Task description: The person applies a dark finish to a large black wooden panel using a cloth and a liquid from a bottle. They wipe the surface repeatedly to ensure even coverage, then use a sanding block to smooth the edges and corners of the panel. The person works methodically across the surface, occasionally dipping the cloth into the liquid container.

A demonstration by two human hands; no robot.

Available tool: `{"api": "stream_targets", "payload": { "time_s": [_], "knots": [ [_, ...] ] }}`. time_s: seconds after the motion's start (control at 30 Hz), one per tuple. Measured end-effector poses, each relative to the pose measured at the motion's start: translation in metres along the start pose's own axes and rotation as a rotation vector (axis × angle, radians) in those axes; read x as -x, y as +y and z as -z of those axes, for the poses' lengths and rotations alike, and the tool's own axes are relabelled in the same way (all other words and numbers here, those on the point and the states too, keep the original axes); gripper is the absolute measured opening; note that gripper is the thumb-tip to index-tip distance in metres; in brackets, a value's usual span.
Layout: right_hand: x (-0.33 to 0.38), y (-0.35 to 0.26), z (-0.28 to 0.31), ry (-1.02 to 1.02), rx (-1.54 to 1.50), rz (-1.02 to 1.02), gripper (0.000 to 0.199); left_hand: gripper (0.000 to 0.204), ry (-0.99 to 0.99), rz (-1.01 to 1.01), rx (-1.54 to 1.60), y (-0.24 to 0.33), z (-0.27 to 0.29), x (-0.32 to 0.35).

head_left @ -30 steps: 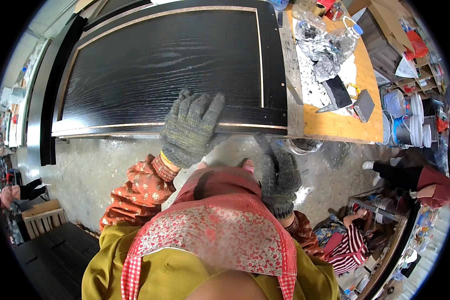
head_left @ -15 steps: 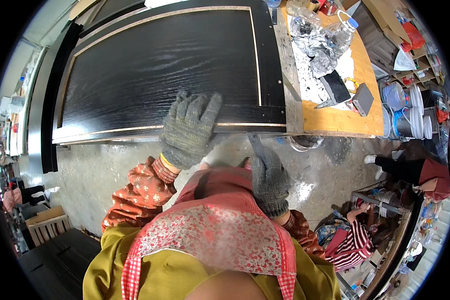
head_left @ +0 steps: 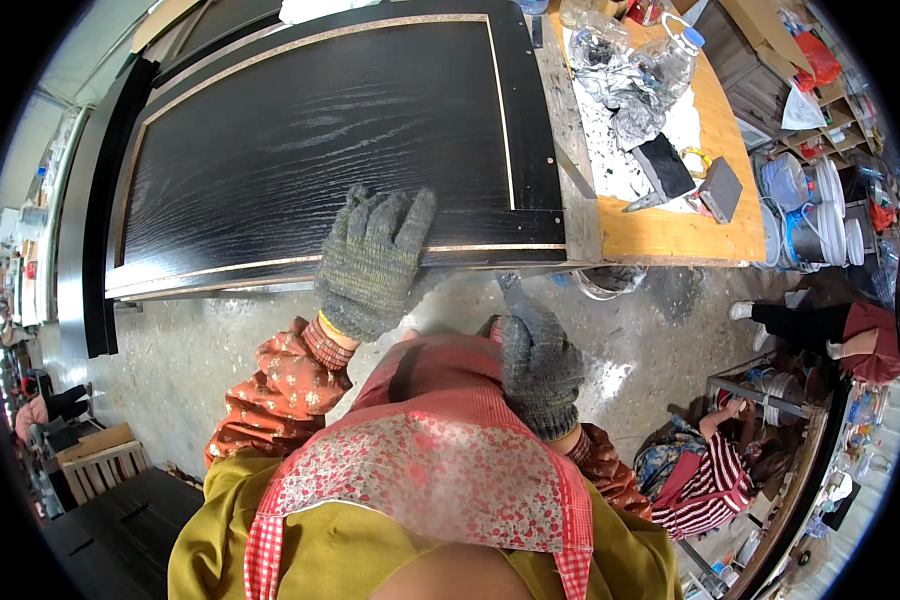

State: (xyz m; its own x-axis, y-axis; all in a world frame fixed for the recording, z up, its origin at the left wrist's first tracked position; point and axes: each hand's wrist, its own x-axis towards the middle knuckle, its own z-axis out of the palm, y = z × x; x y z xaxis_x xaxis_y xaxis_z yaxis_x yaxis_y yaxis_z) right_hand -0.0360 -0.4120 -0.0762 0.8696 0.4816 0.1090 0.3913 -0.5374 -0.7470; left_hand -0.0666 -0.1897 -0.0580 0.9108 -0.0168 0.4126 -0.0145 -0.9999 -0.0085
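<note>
A large black wood-grain panel (head_left: 310, 130) with a pale inset line lies in front of me. My left hand (head_left: 368, 265), in a grey knitted glove, lies over its near edge with the fingers stretched out and slightly spread on the black surface. My right hand (head_left: 542, 365), gloved too, is low beside my apron (head_left: 420, 460), just short of the panel's near right corner. Its fingers look curled. A narrow dark shape points up from it toward the panel's edge; I cannot tell whether it is a finger or a held thing.
A wooden table (head_left: 670, 243) adjoins the panel's right side. On it are a dark block (head_left: 720, 190), a black pad (head_left: 663, 167), crumpled plastic (head_left: 635, 110) and a clear jug (head_left: 670, 60). White buckets (head_left: 825, 230) stand farther right. One person (head_left: 705, 480) sits low at right.
The view has shifted slightly, and the panel and table sit a little farther left in it. My left hand stays on the panel's edge; the right hand's narrow shape has tilted a little.
</note>
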Motion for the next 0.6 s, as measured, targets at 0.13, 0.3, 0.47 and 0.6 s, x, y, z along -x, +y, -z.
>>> {"api": "stream_targets", "payload": {
  "time_s": [0.13,0.3,0.47,0.6],
  "knots": [
    [-0.011,-0.019,0.011,-0.016,-0.006,0.066,0.042,0.081,0.002,-0.005,0.019,0.001,0.000,-0.002],
    [-0.008,0.004,-0.007,0.033,0.336,0.094,0.045,0.081,-0.006,0.010,-0.005,0.003,0.001,-0.002],
    [-0.003,0.001,-0.005,0.171,0.451,0.098,0.039,0.080,-0.038,-0.008,-0.013,0.001,0.000,-0.002],
    [-0.013,0.004,0.008,0.183,0.388,0.211,0.037,0.080,-0.039,-0.003,-0.004,0.001,0.002,-0.002]
  ]
}}
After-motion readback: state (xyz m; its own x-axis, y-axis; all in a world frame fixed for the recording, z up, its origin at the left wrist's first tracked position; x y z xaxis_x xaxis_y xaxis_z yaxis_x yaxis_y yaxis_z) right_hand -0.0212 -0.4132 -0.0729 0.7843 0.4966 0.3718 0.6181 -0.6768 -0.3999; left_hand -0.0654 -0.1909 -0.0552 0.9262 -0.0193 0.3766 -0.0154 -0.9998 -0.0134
